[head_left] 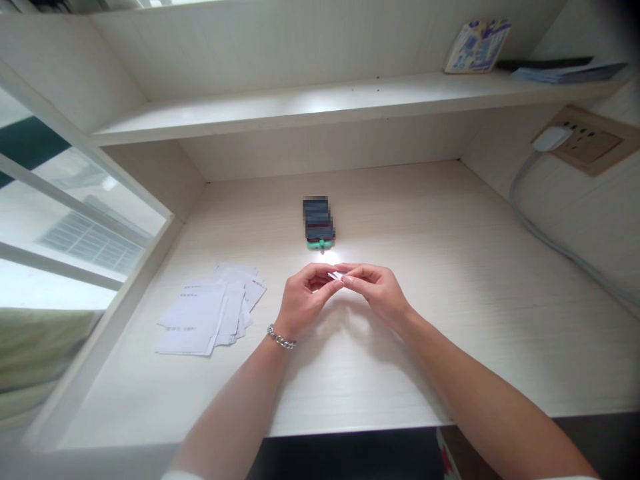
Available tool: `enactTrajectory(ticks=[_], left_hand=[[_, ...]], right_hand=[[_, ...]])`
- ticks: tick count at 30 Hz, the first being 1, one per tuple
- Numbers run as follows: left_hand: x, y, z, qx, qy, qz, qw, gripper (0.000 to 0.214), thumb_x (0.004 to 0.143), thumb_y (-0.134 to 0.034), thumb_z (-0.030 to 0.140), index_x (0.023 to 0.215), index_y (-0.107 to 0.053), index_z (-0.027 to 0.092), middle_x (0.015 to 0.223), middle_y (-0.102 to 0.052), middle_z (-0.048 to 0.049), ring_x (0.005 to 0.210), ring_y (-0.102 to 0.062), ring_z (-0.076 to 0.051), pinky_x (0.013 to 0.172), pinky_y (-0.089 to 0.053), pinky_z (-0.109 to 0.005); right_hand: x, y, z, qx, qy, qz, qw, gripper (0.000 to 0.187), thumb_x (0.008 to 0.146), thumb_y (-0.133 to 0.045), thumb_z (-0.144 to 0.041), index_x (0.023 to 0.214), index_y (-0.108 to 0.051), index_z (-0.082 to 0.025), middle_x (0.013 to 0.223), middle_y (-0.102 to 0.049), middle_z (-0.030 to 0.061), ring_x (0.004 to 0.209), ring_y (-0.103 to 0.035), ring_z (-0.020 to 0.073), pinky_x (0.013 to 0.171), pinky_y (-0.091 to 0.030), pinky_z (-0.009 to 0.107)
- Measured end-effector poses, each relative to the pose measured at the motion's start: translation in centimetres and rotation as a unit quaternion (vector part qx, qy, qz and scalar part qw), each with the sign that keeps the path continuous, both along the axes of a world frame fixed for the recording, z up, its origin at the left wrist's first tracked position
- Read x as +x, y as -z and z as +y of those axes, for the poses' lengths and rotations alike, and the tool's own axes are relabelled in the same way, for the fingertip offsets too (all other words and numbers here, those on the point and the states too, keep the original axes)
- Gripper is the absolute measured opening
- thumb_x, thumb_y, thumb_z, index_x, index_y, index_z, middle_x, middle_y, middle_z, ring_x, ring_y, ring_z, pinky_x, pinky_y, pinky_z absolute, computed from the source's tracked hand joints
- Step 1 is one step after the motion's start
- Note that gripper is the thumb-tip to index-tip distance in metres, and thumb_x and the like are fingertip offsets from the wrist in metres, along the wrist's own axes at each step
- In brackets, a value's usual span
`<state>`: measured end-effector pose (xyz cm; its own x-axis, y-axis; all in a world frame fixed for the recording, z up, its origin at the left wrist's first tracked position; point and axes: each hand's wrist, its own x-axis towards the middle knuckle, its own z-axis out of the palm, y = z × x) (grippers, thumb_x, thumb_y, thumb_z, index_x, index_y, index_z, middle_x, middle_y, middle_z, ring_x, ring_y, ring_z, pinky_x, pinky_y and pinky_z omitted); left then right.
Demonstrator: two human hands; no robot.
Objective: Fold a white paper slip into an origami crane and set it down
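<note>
In the head view, the left hand [304, 301] and right hand [379, 293] come together at the fingertips, pinching a small white paper [337, 275] between them just above the desk [450, 353]. Near them lie a blurred dark block [319, 219] with a green end and, to the left, a loose pile of printed sheets [210, 310]. A chain bracelet [281, 337] circles the left wrist, a shelf [300, 107] runs above the desk, and a plug [550, 139] sits in a wall socket [590, 141].
</note>
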<state>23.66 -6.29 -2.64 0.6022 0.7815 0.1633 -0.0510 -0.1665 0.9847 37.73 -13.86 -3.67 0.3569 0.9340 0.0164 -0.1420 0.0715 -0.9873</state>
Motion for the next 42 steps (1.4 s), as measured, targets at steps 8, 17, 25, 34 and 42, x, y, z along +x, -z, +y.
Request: enactTrajectory(ticks=[8, 17, 25, 34, 42], left_hand=[[-0.05, 0.14, 0.04, 0.011, 0.011, -0.01, 1.0, 0.025, 0.071, -0.068, 0.026, 0.094, -0.063, 0.017, 0.092, -0.067, -0.0077, 0.078, -0.063, -0.016, 0.073, -0.053, -0.03], [-0.07, 0.11, 0.07, 0.009, 0.02, -0.017, 1.0, 0.026, 0.072, -0.068, 0.025, 0.096, -0.064, 0.017, 0.091, -0.067, -0.0074, 0.079, -0.063, -0.016, 0.074, -0.053, -0.03], [-0.04, 0.53, 0.19, 0.011, 0.012, -0.02, 1.0, 0.02, 0.077, -0.062, 0.025, 0.095, -0.063, 0.016, 0.093, -0.066, -0.0082, 0.081, -0.063, -0.016, 0.074, -0.052, -0.029], [-0.02, 0.08, -0.07, 0.039, -0.002, 0.022, 0.999, 0.015, 0.078, -0.061, 0.028, 0.086, -0.061, 0.016, 0.085, -0.065, -0.0057, 0.075, -0.061, -0.013, 0.069, -0.05, -0.025], [0.08, 0.24, -0.12, 0.046, -0.005, 0.034, 0.998, 0.016, 0.077, -0.061, 0.03, 0.084, -0.062, 0.015, 0.084, -0.065, -0.0056, 0.074, -0.061, -0.013, 0.068, -0.049, -0.025]], right_hand=[[0.16, 0.05, 0.0, -0.006, -0.015, 0.035, 0.999, 0.012, 0.069, -0.07, -0.031, 0.071, -0.071, -0.019, 0.104, -0.068, 0.009, 0.106, -0.057, 0.0273, 0.094, -0.04, 0.043], [0.09, 0.3, 0.07, 0.001, -0.024, 0.051, 0.998, 0.012, 0.07, -0.07, -0.03, 0.074, -0.07, -0.018, 0.105, -0.067, 0.0091, 0.105, -0.058, 0.0261, 0.092, -0.043, 0.042], [0.0, 0.2, 0.1, 0.034, -0.04, 0.016, 0.998, 0.016, 0.071, -0.07, -0.026, 0.086, -0.072, -0.022, 0.107, -0.066, 0.008, 0.103, -0.059, 0.0244, 0.09, -0.047, 0.041], [-0.09, 0.24, -0.1, 0.043, -0.014, -0.074, 0.996, 0.016, 0.072, -0.068, -0.028, 0.087, -0.073, -0.025, 0.112, -0.062, 0.0074, 0.105, -0.058, 0.0239, 0.089, -0.048, 0.038], [-0.05, 0.03, -0.23, 0.014, -0.002, -0.083, 0.996, 0.013, 0.075, -0.065, -0.031, 0.083, -0.074, -0.024, 0.11, -0.063, 0.0077, 0.105, -0.057, 0.0247, 0.09, -0.045, 0.038]])
